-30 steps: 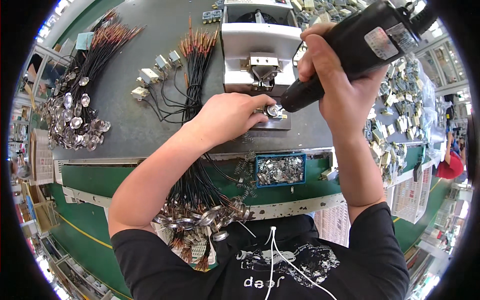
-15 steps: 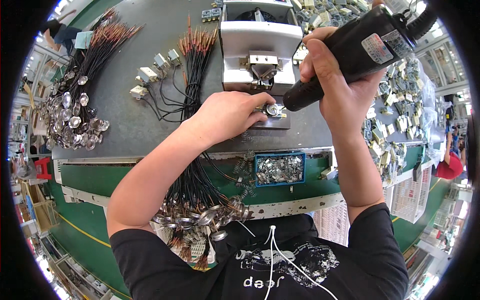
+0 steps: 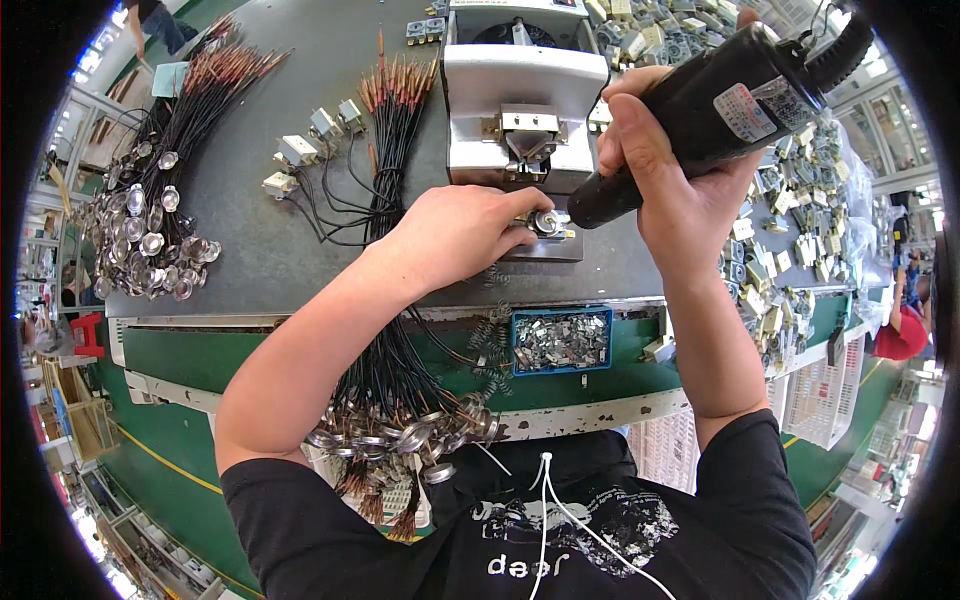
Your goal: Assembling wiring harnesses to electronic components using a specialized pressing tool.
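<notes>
My right hand (image 3: 680,170) is wrapped round a black electric screwdriver (image 3: 710,105), which is tilted with its nose down and to the left. The nose comes close beside a small part with a round metal top (image 3: 546,222), set on a metal block (image 3: 550,247). My left hand (image 3: 465,230) pinches that part from the left with thumb and forefinger. Whether the screwdriver's bit touches the part cannot be made out. Just behind the block stands a silver machine (image 3: 525,75) with a small clamp-like head.
A bundle of black wires (image 3: 390,190) hangs over the table edge left of the machine; another wire bundle (image 3: 190,110) lies further left. Small metal pieces fill a blue tray (image 3: 562,370) at the front edge. Many thermostat-like parts (image 3: 790,230) are heaped at the right.
The screwdriver and my right hand have shifted very slightly. My left hand keeps its hold on the part. At the far upper left, another person has moved.
</notes>
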A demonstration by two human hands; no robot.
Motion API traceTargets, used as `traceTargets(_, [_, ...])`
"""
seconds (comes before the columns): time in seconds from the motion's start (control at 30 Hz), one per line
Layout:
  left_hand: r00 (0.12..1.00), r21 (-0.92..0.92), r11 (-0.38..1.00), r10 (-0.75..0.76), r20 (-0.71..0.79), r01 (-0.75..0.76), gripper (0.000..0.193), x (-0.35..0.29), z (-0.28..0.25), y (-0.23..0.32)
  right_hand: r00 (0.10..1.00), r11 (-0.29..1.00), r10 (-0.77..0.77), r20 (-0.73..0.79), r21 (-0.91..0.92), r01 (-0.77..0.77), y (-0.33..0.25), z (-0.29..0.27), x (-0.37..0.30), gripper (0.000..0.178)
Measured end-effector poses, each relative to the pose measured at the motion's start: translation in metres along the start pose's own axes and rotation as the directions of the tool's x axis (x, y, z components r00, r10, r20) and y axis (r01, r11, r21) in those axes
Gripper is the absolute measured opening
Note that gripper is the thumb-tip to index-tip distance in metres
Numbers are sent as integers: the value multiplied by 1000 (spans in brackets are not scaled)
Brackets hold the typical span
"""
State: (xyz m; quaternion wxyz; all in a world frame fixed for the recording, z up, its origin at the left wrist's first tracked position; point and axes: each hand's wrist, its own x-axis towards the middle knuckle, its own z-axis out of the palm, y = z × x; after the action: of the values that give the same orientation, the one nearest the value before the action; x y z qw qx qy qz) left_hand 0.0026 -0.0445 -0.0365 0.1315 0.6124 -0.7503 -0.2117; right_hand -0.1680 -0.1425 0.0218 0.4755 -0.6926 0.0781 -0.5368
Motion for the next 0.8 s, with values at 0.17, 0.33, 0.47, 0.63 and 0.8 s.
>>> traceTargets(0.17, [1000,-1,1000,-22,21,22,37,1,-2,0,999,1000,19,-36,16,-18,-3,-2,3,91])
traceTargets(0.33, [1000,5,1000,10,-18,-10,36,0,0,-3,996,997,48,-69,66,-43,-10,-2,3,95])
traceTargets(0.47, [994,71,995,75,-76,-69,37,-3,1,-5,986,972,-103,-131,198,128,-17,-2,10,69])
traceTargets(0.63, [995,84,995,55,-88,-48,35,1,3,6,773,895,-407,-486,-44,444,-5,-2,90,47])
traceTargets(0.8, [999,37,998,-46,-14,47,37,2,1,3,788,844,-530,-313,-283,455,-2,19,82,84])
